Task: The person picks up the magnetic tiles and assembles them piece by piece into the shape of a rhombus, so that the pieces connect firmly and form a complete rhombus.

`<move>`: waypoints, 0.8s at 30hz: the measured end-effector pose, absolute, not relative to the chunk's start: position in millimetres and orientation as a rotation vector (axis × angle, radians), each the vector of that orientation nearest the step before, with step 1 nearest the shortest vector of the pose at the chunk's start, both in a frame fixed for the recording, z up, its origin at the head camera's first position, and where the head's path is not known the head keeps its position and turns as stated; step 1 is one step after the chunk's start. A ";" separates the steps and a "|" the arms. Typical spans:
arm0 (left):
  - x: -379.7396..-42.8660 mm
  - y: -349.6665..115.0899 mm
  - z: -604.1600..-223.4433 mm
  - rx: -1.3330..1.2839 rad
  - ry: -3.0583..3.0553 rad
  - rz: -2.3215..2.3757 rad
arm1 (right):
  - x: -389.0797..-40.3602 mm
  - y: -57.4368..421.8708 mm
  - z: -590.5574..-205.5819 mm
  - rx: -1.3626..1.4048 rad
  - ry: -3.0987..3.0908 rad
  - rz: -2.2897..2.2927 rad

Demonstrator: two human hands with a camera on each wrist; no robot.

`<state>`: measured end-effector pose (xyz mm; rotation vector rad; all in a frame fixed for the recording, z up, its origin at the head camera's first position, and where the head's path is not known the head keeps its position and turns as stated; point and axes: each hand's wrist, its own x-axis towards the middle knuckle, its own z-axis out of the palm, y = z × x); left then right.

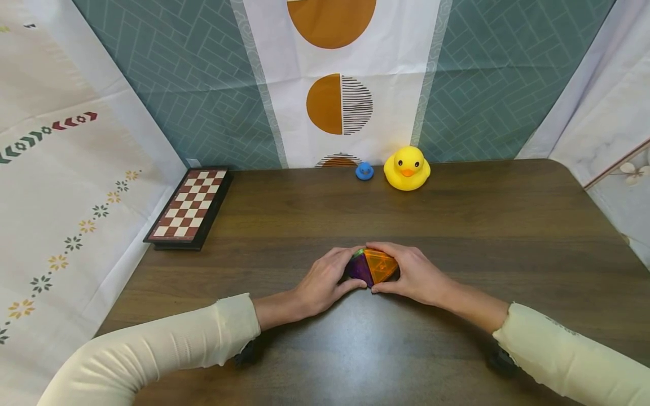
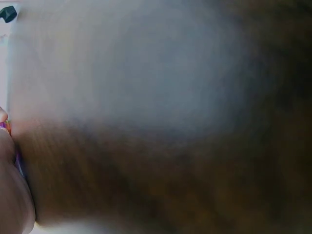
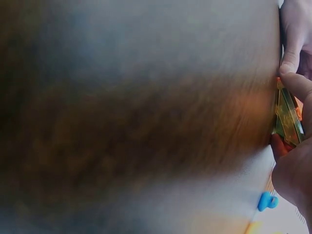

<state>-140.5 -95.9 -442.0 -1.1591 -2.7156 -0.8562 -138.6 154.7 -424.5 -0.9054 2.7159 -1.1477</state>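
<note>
Between the two hands, close on the wooden table, is a faceted shape of translucent triangular magnetic tiles (image 1: 378,267), with orange, purple and a bit of green showing. My left hand (image 1: 326,277) holds its purple left side, thumb at the near edge and fingers at the far edge. The right hand (image 1: 417,273) grips the orange right side the same way, and the two thumb tips nearly meet in front. A yellow-green tile face (image 3: 288,119) shows beside the right hand in the right wrist view. In the left wrist view only a sliver of the tiles appears at the left edge.
A checkered board (image 1: 190,204) on a dark case lies at the table's left side. Near the back edge sit a small blue duck (image 1: 364,171) and a larger yellow duck (image 1: 407,168). Patterned cloths (image 1: 203,84) hang behind and at both sides of the table (image 1: 284,214).
</note>
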 end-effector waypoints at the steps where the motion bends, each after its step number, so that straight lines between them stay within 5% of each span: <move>1: -140.4 -95.9 -442.0 -1.158 -2.719 -0.857 | -138.5 154.6 -424.5 -0.902 2.716 -1.148; 24: -140.9 -98.8 -439.0 -1.167 -2.737 -0.916 | -137.7 181.6 -412.0 -0.902 2.524 -1.192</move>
